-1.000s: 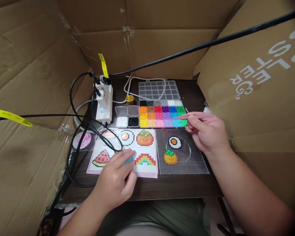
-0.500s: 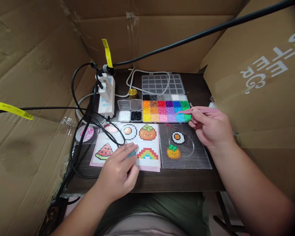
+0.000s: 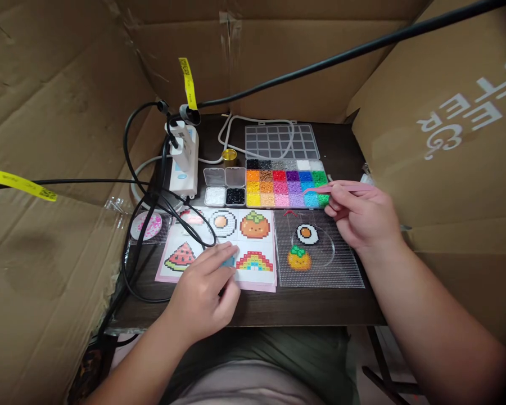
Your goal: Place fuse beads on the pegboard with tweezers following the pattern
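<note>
Compared with a second ago, the desk sits higher and a little further right in my view, while my hands keep nearly the same poses. My right hand, right of centre, is closed in a pinch on the pink tweezers; their tip is over the purple and light-blue columns of the bead box, and I can't tell whether it touches a bead. My left hand lies loosely open, fingers slightly bent, on the pattern sheet at lower centre, partly hiding a blue picture beside the rainbow. I see nothing in its grasp.

Right of the sheet is the clear pegboard, bearing a bead egg, a bead persimmon below it and a short red arc at the top edge. Black cables loop across the sheet's upper left, covering part of its pictures. Beyond stand a gold tin and the white power strip.
</note>
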Tool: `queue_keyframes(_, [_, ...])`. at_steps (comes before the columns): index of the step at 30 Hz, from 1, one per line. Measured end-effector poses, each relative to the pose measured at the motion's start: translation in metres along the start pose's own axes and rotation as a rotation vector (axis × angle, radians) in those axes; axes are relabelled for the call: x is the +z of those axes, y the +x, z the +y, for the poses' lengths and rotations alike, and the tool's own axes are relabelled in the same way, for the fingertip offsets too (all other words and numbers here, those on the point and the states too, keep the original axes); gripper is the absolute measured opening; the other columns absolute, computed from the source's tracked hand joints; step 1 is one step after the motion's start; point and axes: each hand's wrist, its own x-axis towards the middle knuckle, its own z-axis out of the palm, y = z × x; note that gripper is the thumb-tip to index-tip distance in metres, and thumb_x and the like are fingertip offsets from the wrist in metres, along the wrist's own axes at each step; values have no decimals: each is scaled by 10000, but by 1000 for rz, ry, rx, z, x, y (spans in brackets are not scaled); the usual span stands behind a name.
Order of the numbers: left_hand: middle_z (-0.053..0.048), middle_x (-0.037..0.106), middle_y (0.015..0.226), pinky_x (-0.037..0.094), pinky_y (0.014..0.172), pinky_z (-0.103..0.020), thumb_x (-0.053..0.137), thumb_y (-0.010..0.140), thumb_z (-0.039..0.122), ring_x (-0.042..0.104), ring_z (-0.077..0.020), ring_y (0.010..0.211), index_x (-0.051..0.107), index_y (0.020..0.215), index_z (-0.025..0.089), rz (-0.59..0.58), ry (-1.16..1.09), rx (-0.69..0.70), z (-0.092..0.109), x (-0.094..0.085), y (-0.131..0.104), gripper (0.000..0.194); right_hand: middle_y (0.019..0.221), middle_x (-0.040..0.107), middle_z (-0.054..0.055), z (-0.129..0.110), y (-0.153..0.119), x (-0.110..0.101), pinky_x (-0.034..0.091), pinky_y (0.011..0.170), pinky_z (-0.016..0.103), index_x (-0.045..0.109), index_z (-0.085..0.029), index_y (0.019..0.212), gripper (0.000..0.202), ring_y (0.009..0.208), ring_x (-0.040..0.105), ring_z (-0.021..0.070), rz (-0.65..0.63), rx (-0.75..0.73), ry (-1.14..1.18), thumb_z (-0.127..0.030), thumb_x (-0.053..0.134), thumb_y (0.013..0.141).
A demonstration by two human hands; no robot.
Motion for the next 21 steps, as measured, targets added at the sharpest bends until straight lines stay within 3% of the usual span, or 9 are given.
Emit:
queue_keyframes(16, [-132, 739, 1170, 572, 1031, -434, 543, 826, 53, 692, -258, 1146, 701, 837, 160, -13, 6, 15, -2, 0, -3, 191, 779, 747, 89, 1, 0, 3, 324, 409, 252, 757, -170, 681, 167, 466, 390, 64, 38, 18, 59, -306, 837, 626])
queue_keyframes(21, [-120, 740, 1172, 583, 1018, -450, 530, 835, 67, 691, -266, 1149, 705, 873, 167, 18, 39, 25, -1, 2, -4, 205, 805, 762, 102, 2, 0, 4, 354, 417, 254, 774, -166, 710, 158, 470, 421, 74, 66, -64, -31, -321, 800, 697])
